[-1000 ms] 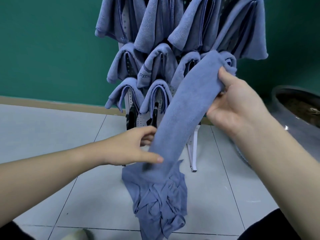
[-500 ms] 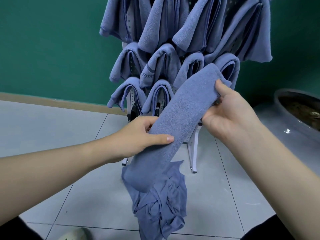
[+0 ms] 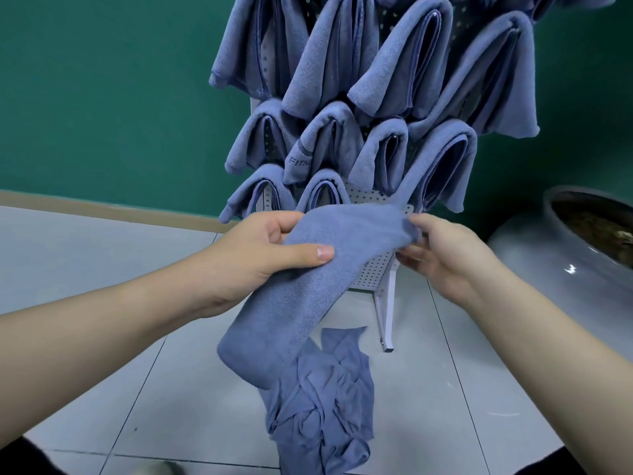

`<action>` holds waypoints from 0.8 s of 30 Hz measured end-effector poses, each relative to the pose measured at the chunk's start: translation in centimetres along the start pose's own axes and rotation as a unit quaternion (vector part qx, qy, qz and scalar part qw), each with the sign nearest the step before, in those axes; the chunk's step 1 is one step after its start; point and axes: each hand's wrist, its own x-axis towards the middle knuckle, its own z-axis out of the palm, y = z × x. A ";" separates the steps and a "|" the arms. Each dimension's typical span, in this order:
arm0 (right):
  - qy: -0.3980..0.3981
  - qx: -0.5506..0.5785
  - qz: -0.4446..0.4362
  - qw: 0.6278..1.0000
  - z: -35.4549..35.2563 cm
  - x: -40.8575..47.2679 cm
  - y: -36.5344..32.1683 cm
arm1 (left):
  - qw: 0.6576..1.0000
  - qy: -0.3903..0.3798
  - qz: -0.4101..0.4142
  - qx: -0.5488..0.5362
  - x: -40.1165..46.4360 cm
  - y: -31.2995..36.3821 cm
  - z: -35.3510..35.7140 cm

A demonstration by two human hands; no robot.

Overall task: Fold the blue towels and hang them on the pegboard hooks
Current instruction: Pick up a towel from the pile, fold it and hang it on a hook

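The folded blue towel point(image 3: 318, 279) ran as a long band on a diagonal, its upper end high and to the right between the two hands, its rounded lower end hanging down to the left above the floor. The left hand point(image 3: 260, 258) was closed on the band near its upper part, thumb laid across the front and fingers behind. The right hand point(image 3: 442, 252) pinched the upper end, fingertips curled into the cloth. The towel was a plain, nubbly terry with a stitched hem showing along its right edge.

Below it a crumpled heap of blue cloth point(image 3: 322, 402) lay on the tiled floor point(image 3: 85, 337), just beside the white leg of the pegboard stand point(image 3: 383, 313). Behind the hands the pegboard point(image 3: 370, 265) carried rows of folded hung towels point(image 3: 387, 66), with bare perforated panel showing only at its lower right corner. A large grey ceramic pot point(image 3: 555, 262) stood close on the right; the floor to the left lay open up to the green wall point(image 3: 102, 97).
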 end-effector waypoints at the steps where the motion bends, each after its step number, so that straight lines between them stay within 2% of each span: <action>1: 0.004 -0.067 -0.044 0.997 0.1 -0.3 0.1 | 1.000 -0.004 0.005 -0.004 -0.1 0.2 0.0; 3: -0.041 -0.180 -0.174 0.967 0.3 -1.6 0.3 | 1.000 -0.014 0.010 -0.010 -0.2 0.5 0.0; 5: -0.169 -0.259 -0.293 0.905 0.5 -3.5 0.0 | 1.000 -0.021 0.010 -0.004 -0.3 0.6 -0.1; 7: -0.275 -0.322 -0.350 0.836 0.7 -5.2 -0.2 | 1.000 -0.023 0.009 0.003 -0.2 0.6 -0.2; 9: -0.305 -0.364 -0.374 0.797 0.6 -6.0 0.0 | 1.000 -0.023 0.007 -0.013 -0.1 0.8 -0.1; 10: -0.306 -0.366 -0.382 0.792 0.8 -6.1 0.3 | 0.999 -0.021 0.006 -0.026 -0.1 0.8 -0.1; 12: -0.289 -0.342 -0.387 0.806 1.4 -6.0 1.3 | 0.999 -0.015 0.005 -0.041 0.0 0.8 0.0; 14: -0.229 -0.325 -0.416 0.817 2.0 -5.2 2.3 | 0.999 -0.005 0.001 -0.043 0.1 0.7 0.1; 17: -0.153 -0.315 -0.469 0.811 2.2 -4.3 2.8 | 0.998 0.006 -0.005 -0.060 0.3 0.6 0.4; 22: -0.122 -0.290 -0.537 0.783 2.9 -4.1 3.5 | 0.998 0.030 -0.029 -0.043 0.9 0.3 0.3; 24: -0.100 -0.276 -0.530 0.796 3.1 -4.2 3.8 | 0.998 0.054 -0.035 -0.005 1.2 0.1 0.3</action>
